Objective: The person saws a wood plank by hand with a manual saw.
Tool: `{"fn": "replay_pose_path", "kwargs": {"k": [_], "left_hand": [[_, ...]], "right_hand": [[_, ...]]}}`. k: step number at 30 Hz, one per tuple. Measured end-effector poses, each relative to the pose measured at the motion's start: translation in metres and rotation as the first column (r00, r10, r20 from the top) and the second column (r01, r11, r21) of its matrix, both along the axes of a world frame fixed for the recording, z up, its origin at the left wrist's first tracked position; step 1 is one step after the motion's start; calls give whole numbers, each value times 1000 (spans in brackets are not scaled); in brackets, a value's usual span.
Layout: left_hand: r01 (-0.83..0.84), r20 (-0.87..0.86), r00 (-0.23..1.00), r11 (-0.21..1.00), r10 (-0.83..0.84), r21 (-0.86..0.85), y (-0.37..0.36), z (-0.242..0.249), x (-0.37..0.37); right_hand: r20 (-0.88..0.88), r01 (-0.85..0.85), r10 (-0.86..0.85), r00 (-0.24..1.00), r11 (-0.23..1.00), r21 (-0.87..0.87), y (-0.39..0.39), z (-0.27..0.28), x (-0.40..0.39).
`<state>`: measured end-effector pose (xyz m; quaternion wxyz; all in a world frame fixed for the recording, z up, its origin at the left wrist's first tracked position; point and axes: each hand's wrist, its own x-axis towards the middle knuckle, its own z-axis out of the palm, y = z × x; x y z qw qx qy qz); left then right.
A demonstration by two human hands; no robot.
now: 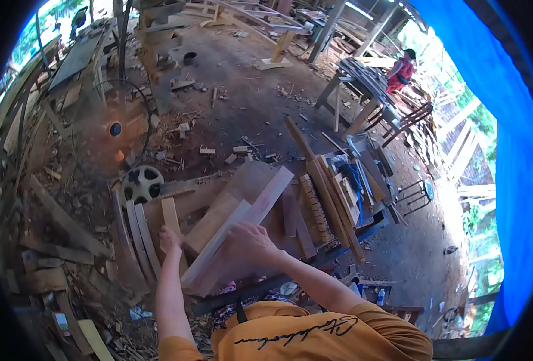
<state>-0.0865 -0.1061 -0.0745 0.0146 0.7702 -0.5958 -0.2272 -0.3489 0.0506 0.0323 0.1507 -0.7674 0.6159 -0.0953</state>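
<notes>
My left hand (pixel 171 239) is closed at the left side of the workbench, against a narrow wooden strip (pixel 170 212) and near the corner of a wide brown board (pixel 221 219). What its fingers grip, if anything, is not clear. A long pale wooden plank (pixel 266 195) slants across the bench in front of me. Over its middle lies my right hand (pixel 253 240), knuckles up. Its fingers are smeared by motion, and the near part of the plank below them is blurred too.
A blurred round wheel (pixel 116 129) with a glowing orange spot stands beyond the bench, by a spoked wheel (pixel 143 184). Stacked boards (pixel 332 195) lie to the right. Scrap wood (pixel 68 249) covers the left floor. A person in red (pixel 402 71) is at a far table (pixel 368 84).
</notes>
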Motion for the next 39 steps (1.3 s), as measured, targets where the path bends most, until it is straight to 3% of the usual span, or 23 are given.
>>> {"fn": "replay_pose_path", "kwargs": {"k": [5, 8, 11, 15, 20, 25, 27, 29, 31, 32, 33, 35, 39], "left_hand": [[33, -52, 998, 999, -31, 33, 6, 16, 5], [38, -44, 998, 995, -42, -89, 9, 29, 5], [82, -160, 980, 975, -116, -207, 17, 59, 2], [217, -337, 839, 832, -426, -511, 48, 101, -17], [385, -203, 768, 691, -607, -612, 98, 121, -63], [480, -124, 794, 739, -595, -472, 123, 124, -87], [537, -85, 799, 769, -596, -347, 125, 122, -94], [524, -82, 818, 797, -569, -301, 128, 121, -99], [576, -7, 775, 709, -632, -407, 126, 115, -98], [568, 8, 789, 724, -614, -391, 127, 115, -98], [606, 70, 773, 702, -630, -374, 129, 117, -101], [641, 144, 757, 682, -638, -352, 133, 117, -100], [684, 222, 728, 667, -648, -296, 142, 116, -100]], "right_hand": [[16, -8, 7, 1000, 1000, 7, 0, 1, -2], [28, -5, 4, 1000, 1000, 19, 1, 0, -3], [36, -3, 3, 999, 1000, 13, 1, -1, -3], [12, -14, 15, 1000, 1000, -19, 2, -11, -3], [17, -20, 20, 1000, 999, -45, 4, -9, -3], [24, -45, 49, 998, 987, -152, 3, -17, -6], [75, -28, 37, 997, 993, -112, 0, -14, -4], [14, -23, 28, 1000, 962, -272, -1, -10, -6], [43, -24, 39, 998, 951, -308, 0, -14, -9], [40, -24, 41, 998, 930, -366, -2, -15, -10], [59, -38, 64, 996, 929, -368, -4, -18, -11], [64, -107, 112, 992, 992, -65, -10, -22, -14], [70, -163, 175, 982, 975, -152, -10, -25, -25]]}}
